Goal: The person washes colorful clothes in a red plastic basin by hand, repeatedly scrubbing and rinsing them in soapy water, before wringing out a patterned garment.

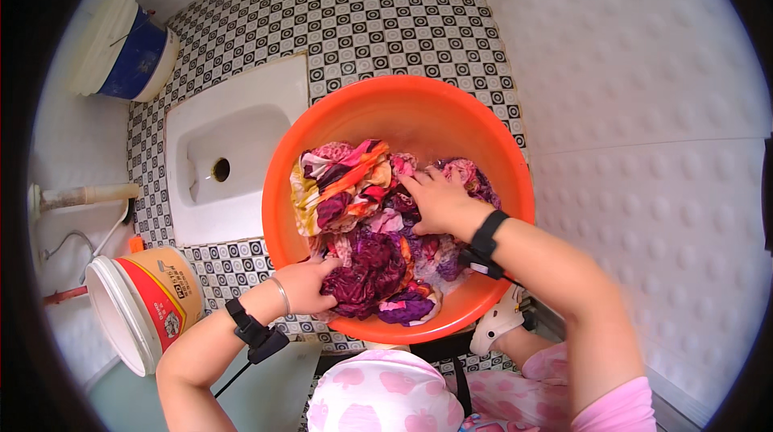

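Lying bunched inside a round, smooth orange basin (354, 118), a heap of thin, crumpled cloth (370, 271) is being handled from two sides. Its softness is being shown by deep wrinkles and rounded folds, patterned in purple, maroon, pink, orange and yellow; whitish suds (445, 281) are being seen at its lower right. A paler, orange-and-yellow bulge is being formed toward the basin's left wall, while a dark, ruffled maroon mass is being gathered nearer the person.

The right grip (441, 200) is being laid palm down over the upper right of the heap, its fingers being spread and its thumb held apart; the cloth is lying directly beneath and between them. By the left grip (302, 287), the left edge of the maroon folds is being touched, thumb and forefinger being set apart along it; as the other fingers are being hidden, whether fabric is being pinched cannot be told. Much of the cloth is lying between the two grips.

The basin is being supported by a floor (378, 13) of small black-and-white tiles, beside a glossy white ceramic squat toilet (245, 150).
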The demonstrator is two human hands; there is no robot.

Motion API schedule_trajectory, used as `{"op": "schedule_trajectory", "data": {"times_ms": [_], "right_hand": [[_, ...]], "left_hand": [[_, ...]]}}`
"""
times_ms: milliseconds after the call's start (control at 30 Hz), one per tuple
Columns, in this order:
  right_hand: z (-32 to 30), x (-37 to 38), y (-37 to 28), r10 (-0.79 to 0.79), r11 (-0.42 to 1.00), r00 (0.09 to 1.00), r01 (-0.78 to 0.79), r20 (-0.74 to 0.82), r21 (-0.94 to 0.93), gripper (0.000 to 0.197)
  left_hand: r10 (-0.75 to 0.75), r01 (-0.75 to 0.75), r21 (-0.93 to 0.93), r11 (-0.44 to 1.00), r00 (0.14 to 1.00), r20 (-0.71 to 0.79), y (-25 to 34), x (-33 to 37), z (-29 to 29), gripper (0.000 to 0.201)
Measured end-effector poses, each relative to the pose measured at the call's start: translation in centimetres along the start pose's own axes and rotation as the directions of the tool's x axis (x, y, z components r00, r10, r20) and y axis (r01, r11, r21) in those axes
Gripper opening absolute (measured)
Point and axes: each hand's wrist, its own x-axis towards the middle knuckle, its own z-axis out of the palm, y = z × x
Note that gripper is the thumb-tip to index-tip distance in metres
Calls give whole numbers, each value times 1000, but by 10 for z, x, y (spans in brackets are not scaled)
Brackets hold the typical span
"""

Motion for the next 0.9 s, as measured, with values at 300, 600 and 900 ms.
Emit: {"op": "schedule_trajectory", "data": {"times_ms": [300,600,900], "right_hand": [[6,-4,10,-24,996,1000,22,17,83,35],[-145,-88,-1,35,829,999,-24,-9,559,31],[-189,-129,2,40,534,996,50,-84,844,25]], "left_hand": [[157,-108,143,984,904,-397,17,31,-50,78],[257,-83,353,932,837,-484,14,113,-87,103],[379,-454,-182,872,862,-337,49,169,-100,76]]}}
